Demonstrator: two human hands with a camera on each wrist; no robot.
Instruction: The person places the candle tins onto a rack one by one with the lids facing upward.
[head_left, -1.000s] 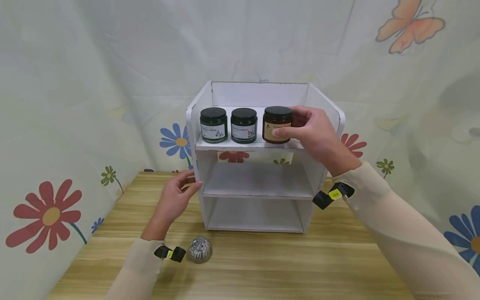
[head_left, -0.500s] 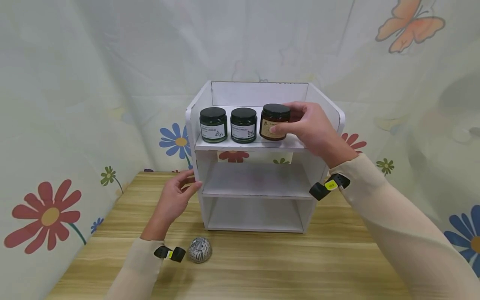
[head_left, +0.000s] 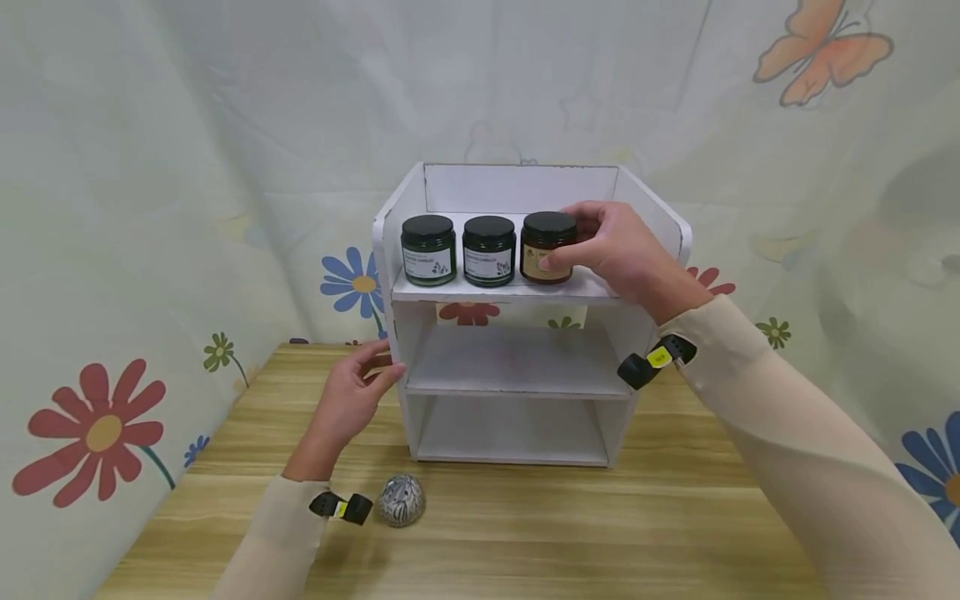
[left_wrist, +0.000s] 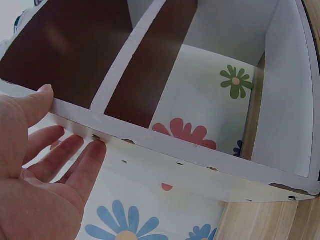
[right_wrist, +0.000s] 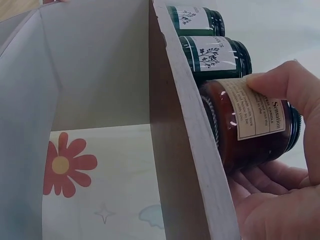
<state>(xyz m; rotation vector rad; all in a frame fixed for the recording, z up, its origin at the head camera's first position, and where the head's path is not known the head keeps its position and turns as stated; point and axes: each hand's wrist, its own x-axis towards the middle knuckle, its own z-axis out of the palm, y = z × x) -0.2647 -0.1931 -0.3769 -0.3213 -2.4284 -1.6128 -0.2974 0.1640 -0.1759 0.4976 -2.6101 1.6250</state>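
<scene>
My right hand (head_left: 626, 250) grips a brown glass candle jar (head_left: 548, 262) with a black lid and tan label, on the top tier of a white shelf unit (head_left: 517, 392). In the right wrist view, the thumb lies on the jar's label (right_wrist: 257, 117) and the fingers reach behind the glass. Left of it stand two dark green candle jars with white labels, a middle one (head_left: 489, 260) and a far left one (head_left: 428, 260). My left hand (head_left: 352, 396) touches the unit's left side panel. In the left wrist view its thumb is on the panel's front edge (left_wrist: 165, 137), fairly straight fingers against the outer face.
A black-and-silver patterned rounded object (head_left: 401, 501) sits on the wooden table (head_left: 525, 533), in front of the unit's left corner. Two lower tiers of the unit face forward. Behind hangs a pale curtain (head_left: 300, 125) printed with flowers and a butterfly.
My right hand has carried the brown jar slightly left, toward the middle green jar; it rose a little and came down again. The left hand has stayed put.
</scene>
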